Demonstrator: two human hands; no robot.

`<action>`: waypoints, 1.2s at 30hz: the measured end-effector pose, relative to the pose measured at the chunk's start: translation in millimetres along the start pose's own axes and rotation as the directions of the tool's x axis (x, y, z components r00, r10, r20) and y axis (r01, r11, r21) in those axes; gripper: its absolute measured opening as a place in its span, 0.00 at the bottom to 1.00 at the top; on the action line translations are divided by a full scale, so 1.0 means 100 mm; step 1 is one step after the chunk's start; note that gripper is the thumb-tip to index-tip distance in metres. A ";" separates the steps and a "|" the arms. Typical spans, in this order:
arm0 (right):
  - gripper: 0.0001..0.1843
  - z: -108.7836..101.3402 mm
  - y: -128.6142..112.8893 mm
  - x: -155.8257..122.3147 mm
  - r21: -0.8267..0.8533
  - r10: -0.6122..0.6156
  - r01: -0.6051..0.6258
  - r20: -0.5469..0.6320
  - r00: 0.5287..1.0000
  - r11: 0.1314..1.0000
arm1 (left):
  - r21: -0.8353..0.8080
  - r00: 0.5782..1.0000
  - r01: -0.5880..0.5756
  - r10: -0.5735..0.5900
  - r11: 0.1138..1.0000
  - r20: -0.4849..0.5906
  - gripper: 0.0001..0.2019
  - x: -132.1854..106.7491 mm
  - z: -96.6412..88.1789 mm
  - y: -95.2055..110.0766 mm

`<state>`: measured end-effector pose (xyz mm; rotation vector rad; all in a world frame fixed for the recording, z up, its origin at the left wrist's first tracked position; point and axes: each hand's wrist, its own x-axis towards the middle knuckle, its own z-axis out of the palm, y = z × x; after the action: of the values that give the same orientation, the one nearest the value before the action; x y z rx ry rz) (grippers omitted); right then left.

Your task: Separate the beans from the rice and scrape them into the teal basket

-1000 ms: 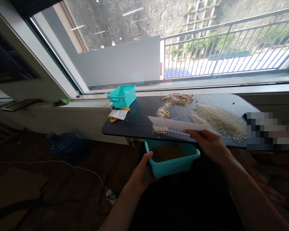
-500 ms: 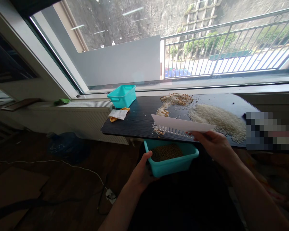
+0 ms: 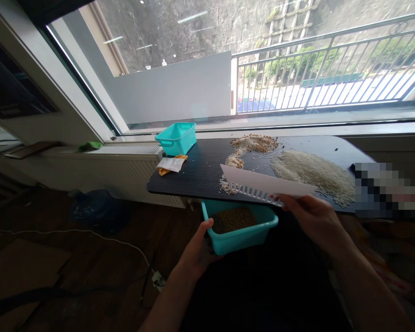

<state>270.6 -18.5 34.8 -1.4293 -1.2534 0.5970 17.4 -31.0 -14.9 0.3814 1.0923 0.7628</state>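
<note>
So the left hand [image 3: 198,251] has its fingers clamped on a teal bin [image 3: 242,240], thumb over the rim and the rest mostly hidden; the bin sits just below the table's front edge, with a layer of small brownish beans [image 3: 232,219] inside; the right hand [image 3: 314,216] has its fingers pinched on one end of a slotted white sheet [image 3: 263,180], slots along the lower edge, tilted over the front of the dark table [image 3: 193,177]; can't tell if it touches the top. A little grain patch [image 3: 225,185] lies by the sheet's far end; behind that there's a mixed heap [image 3: 257,143], plus a big rice pile [image 3: 314,175] to the right; another teal tub [image 3: 181,144] stands back left, a white packet [image 3: 171,164] near it.
</note>
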 end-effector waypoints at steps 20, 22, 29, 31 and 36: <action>0.17 0.04 0.01 0.06 -0.012 0.014 -0.014 0.028 1.000 1.000 | 0.009 1.000 0.011 -0.011 1.000 -0.005 0.26 -0.03 0.07 0.00; 0.17 0.03 -0.01 0.06 -0.016 0.022 -0.022 0.024 0.999 1.000 | 0.011 1.000 0.012 -0.012 1.000 -0.016 0.26 -0.02 0.07 0.00; 0.16 0.11 0.00 0.17 -0.059 0.040 -0.040 0.006 0.999 0.997 | 0.006 1.000 0.017 -0.017 1.000 -0.002 0.25 -0.02 0.07 0.00; 0.16 0.12 0.00 0.17 -0.069 0.044 -0.043 0.017 0.999 0.997 | -0.002 1.000 0.017 -0.017 1.000 -0.010 0.24 -0.02 0.07 0.01; 0.17 0.09 -0.04 0.13 -0.058 0.040 -0.038 0.042 0.998 0.998 | -0.005 0.999 0.019 -0.019 1.000 -0.027 0.25 -0.02 0.08 0.00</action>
<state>265.5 -4.1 39.4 -1.4978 -1.2880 0.6261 23.9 -31.4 -10.1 0.3570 1.1183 0.7553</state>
